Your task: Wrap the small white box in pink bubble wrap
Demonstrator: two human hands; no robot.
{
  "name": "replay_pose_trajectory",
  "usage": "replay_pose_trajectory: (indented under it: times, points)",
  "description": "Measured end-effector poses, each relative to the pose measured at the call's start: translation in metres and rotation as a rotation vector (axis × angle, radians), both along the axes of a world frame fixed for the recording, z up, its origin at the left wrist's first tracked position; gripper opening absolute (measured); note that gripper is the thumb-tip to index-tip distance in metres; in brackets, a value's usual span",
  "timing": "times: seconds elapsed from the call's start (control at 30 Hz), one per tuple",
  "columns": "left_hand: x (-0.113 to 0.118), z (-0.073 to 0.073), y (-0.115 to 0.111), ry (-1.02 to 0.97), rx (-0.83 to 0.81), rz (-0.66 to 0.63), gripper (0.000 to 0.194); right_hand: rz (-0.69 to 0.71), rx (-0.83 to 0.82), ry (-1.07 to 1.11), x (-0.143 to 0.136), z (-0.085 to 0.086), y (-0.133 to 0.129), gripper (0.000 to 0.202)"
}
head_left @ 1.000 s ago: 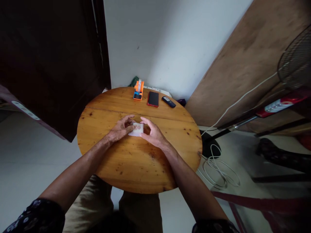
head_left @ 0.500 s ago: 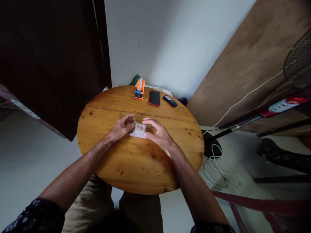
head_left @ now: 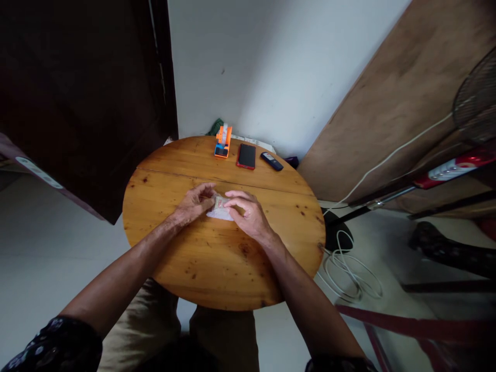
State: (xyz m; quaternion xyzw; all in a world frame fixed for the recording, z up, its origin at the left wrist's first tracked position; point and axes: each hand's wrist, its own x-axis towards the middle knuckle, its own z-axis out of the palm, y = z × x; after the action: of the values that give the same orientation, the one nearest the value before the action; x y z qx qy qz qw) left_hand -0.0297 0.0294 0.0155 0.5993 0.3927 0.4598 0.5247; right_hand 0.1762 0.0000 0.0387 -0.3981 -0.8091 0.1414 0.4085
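Observation:
A small clear plastic packet with a pale, red-marked piece (head_left: 220, 211) lies flat near the middle of the round wooden table (head_left: 182, 274). My left hand (head_left: 194, 203) is at the packet's left edge, its thumb and fingers closed on that edge. From the right, my right hand (head_left: 249, 213) reaches over the packet, its thumb and index finger curved and apart, with the tips at the packet's upper right part. Part of the packet is hidden under the fingers of both hands.
At the table's far edge stand an orange tape dispenser (head_left: 223, 140), a black phone with a red edge (head_left: 246, 156) and a dark handset (head_left: 272, 161). A fan (head_left: 449, 173) and a coiled white cable (head_left: 358, 281) are on the right.
My right hand has shifted left over the packet, and its thumb and index finger have come closer together. My left hand has stayed at the packet's left edge.

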Motion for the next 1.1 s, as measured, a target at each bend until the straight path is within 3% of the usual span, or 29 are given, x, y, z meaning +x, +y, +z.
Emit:
replay_pose_trajectory:
  times: [0.33, 0.53, 0.67, 0.87, 1.1]
  points:
    - [-0.001, 0.001, 0.001, -0.015, -0.006, 0.03, 0.052, -0.029, 0.004, 0.022, -0.002, 0.001, -0.001, 0.012]
    - [0.002, 0.003, -0.003, -0.002, -0.053, -0.044, 0.065, -0.013, 0.027, 0.045, -0.006, 0.002, -0.002, 0.012]
    - [0.005, 0.005, -0.005, 0.0, -0.065, -0.079, 0.069, -0.073, 0.022, 0.065, -0.012, 0.004, -0.001, 0.013]
    - [0.006, 0.004, -0.005, 0.027, -0.054, -0.094, 0.064, -0.146, -0.003, 0.061, -0.016, 0.004, 0.003, 0.014]
    - [0.005, 0.003, -0.004, 0.051, -0.062, -0.084, 0.055, -0.124, 0.024, 0.028, -0.019, 0.006, -0.003, 0.016]
